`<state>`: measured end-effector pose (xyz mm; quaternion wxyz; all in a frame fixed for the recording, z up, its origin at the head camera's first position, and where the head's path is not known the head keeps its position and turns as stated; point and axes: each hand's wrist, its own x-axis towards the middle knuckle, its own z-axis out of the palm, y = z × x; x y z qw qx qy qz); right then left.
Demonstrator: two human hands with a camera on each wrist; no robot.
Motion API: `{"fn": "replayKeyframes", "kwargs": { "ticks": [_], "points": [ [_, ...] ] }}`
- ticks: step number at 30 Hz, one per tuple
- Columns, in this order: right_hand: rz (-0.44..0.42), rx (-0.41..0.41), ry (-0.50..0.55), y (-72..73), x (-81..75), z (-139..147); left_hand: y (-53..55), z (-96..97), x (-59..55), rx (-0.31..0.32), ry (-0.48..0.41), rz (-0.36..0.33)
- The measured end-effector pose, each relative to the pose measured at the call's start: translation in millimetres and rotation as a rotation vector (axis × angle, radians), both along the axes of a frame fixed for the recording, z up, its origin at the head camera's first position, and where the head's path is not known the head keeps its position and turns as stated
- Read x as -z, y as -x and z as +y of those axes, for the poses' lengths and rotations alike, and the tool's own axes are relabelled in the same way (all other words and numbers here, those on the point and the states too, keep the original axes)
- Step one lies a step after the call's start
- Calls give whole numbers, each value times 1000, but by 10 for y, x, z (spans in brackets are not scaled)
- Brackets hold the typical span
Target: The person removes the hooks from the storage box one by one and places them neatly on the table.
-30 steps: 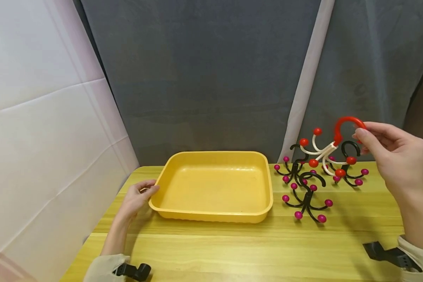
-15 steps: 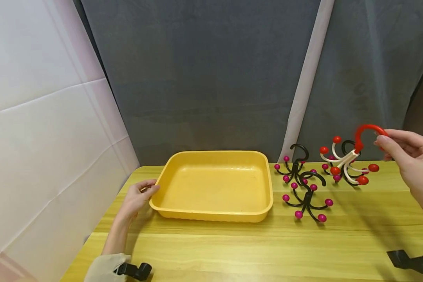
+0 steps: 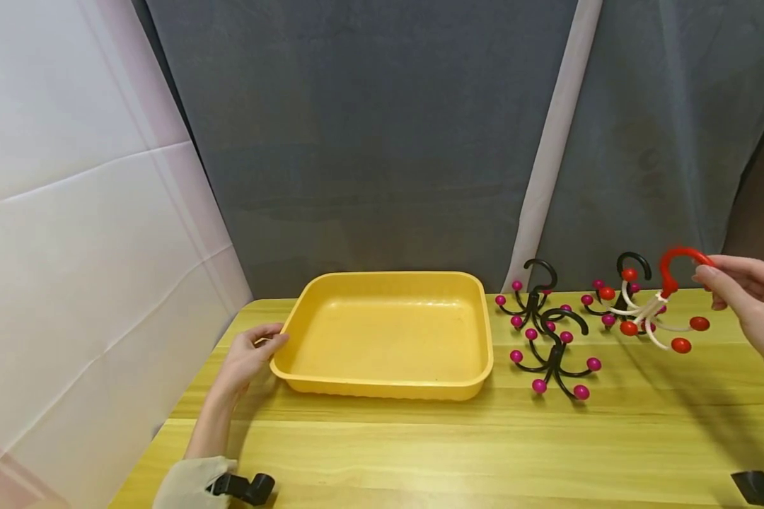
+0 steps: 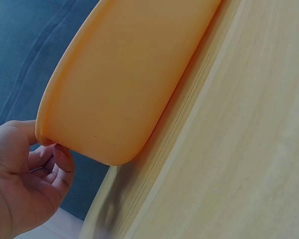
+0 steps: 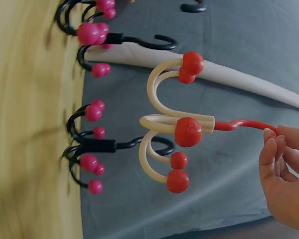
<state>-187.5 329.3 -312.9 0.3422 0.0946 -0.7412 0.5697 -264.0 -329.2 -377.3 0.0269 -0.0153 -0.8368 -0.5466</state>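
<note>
My right hand [image 3: 754, 300] pinches the red hook of a white multi-arm hanger [image 3: 649, 307] with red balls on its arm ends. The hanger hangs above the table's right side and overlaps a black hanger [image 3: 623, 305] behind it in the head view. The right wrist view shows the white hanger [image 5: 204, 123] apart from the black ones, with thumb and fingertips at the hook's end. At the left, my left hand [image 3: 245, 357] holds the rim of a yellow plastic tray [image 3: 382, 391], thumb above and fingers beneath, as the left wrist view shows.
Two more black hangers with pink balls stand right of the tray, one at the back [image 3: 533, 300] and one nearer [image 3: 555, 357]. The wooden table [image 3: 420, 452] ends at a grey curtain [image 3: 382, 141]. A white cloth [image 3: 89, 212] hangs on the left.
My right hand has carried the white hanger rightward and lower, away from the two left black hangers toward the table's right side. The left hand and tray have stayed in place.
</note>
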Motion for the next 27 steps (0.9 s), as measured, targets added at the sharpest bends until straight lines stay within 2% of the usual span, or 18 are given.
{"fn": "replayKeyframes", "kwargs": {
  "ticks": [4, 11, 14, 22, 27],
  "points": [
    [-20, -10, -24, -6, 79, 61, 0, 6, -7, -4, 6, -1],
    [-109, -14, -37, -28, 190, 119, 9, -12, 17, 2, -2, -4],
    [-116, -10, -51, -33, 232, 132, 10, -11, 16, 4, -6, -4],
    [-183, 68, -157, -60, 331, 147, -3, -8, -8, 6, -11, 10],
    [-197, 75, -174, -72, 397, 163, -6, -1, -5, 12, -13, 10]
  ]
}}
